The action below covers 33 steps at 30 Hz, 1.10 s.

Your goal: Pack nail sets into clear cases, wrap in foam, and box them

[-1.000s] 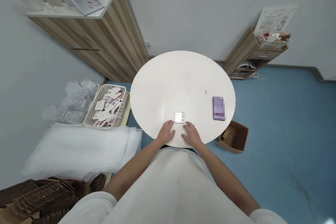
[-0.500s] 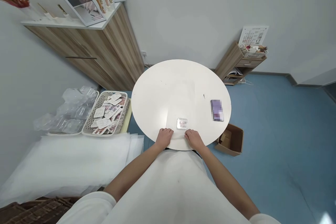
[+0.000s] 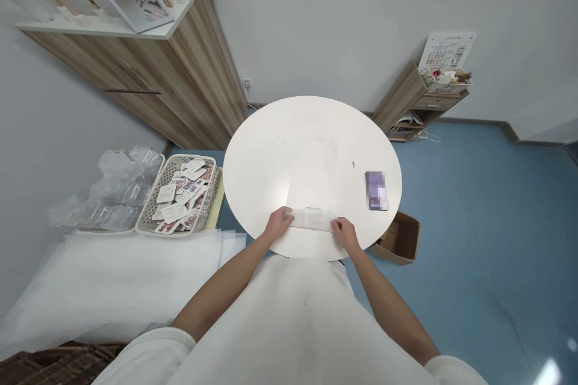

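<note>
A thin translucent white foam sheet (image 3: 313,177) lies on the round white table (image 3: 257,162), its near end folded over into a band. Beneath that fold is the small clear plastic box (image 3: 313,209); only its far edge shows, and the rest is covered. My left hand (image 3: 278,224) pinches the left end of the folded band. At the band's right end, my right hand (image 3: 345,233) is closed on the sheet, with fingers and thumb together.
A purple pack (image 3: 376,190), partly pixelated, lies on the table's right side. On the left are a basket of printed cards (image 3: 141,221), clear plastic cases (image 3: 117,189) and a stack of white sheets (image 3: 135,277). An open cardboard box (image 3: 409,240) stands on the floor at right.
The sheet's near end has been lifted and folded away from me over the clear box, hiding most of it. Both hands have moved slightly farther apart and forward with it.
</note>
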Motion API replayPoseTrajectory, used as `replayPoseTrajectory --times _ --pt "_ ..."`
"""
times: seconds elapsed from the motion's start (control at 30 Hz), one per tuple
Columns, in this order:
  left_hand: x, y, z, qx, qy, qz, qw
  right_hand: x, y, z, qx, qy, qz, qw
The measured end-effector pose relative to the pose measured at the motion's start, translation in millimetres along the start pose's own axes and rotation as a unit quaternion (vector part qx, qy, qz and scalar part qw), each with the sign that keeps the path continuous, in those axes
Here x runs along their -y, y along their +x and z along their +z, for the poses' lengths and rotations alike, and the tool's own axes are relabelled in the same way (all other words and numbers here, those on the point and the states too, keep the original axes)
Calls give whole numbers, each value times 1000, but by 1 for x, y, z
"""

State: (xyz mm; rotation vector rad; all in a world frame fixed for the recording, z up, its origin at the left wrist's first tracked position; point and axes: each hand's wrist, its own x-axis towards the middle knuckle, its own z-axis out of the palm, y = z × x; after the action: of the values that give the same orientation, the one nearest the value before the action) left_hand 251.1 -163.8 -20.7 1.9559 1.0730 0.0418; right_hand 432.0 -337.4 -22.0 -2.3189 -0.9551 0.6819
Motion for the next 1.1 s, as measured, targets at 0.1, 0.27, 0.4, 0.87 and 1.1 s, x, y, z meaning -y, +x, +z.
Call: replayPoseTrajectory --times 0.1,0.27,0.4,0.87,1.1 --pt "-3 8 2 -5 46 -27 999 4 5 8 -23 -40 26 999" --pt "-8 9 9 -36 202 45 978 4 1 25 -62 -130 -5 990" --pt "-12 8 11 -48 302 221 926 5 0 33 -105 -215 -129 962" --pt "-35 15 7 127 288 321 893 35 7 20 77 -212 -188 956" --pt "-29 -12 1 132 206 274 930 50 -14 13 129 -176 -180 959"
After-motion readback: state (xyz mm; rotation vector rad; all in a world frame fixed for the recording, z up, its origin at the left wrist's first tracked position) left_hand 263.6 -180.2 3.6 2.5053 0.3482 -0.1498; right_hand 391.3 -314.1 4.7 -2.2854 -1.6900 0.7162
